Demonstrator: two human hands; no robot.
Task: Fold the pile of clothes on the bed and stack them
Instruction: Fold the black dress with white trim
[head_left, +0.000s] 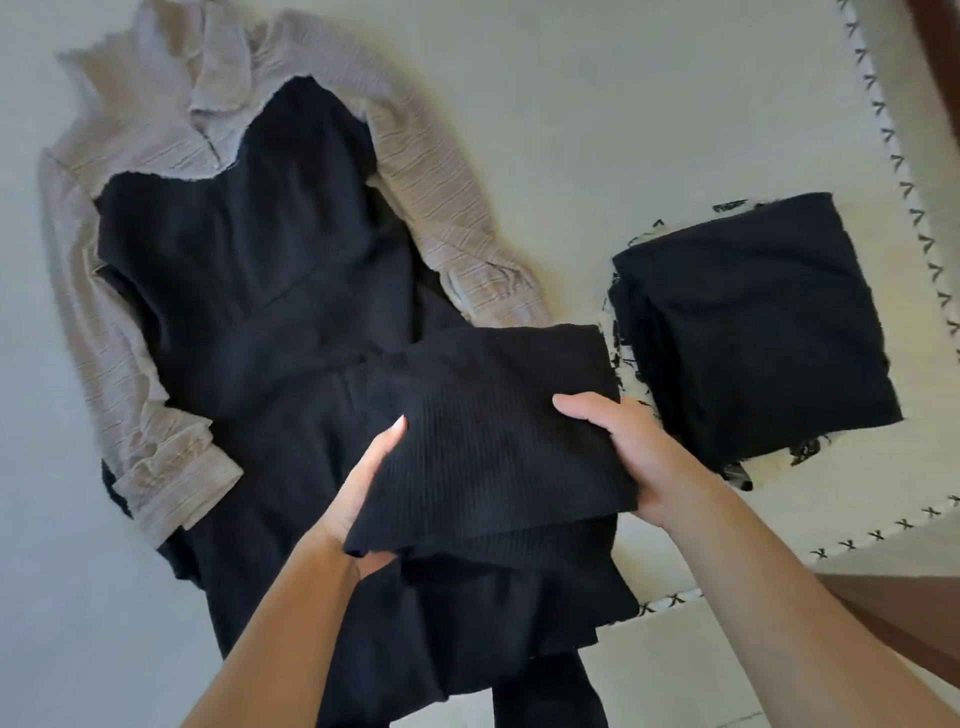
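We grip a folded black ribbed knit garment (493, 436), left hand (363, 499) and right hand (634, 457) fingers pinching its edges; folded black stack (753, 327) at three o'clock.

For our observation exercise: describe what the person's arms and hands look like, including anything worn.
Both forearms are bare, with no sleeves in view. The left hand and right hand wear no gloves, rings, watch or bracelets that show. The left thumbnail is short and pale.

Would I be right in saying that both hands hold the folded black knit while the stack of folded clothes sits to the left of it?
Not quite. The head view shows the stack of folded clothes to the right of the folded black knit, not the left. The rest stands: the left hand and the right hand both hold the knit.
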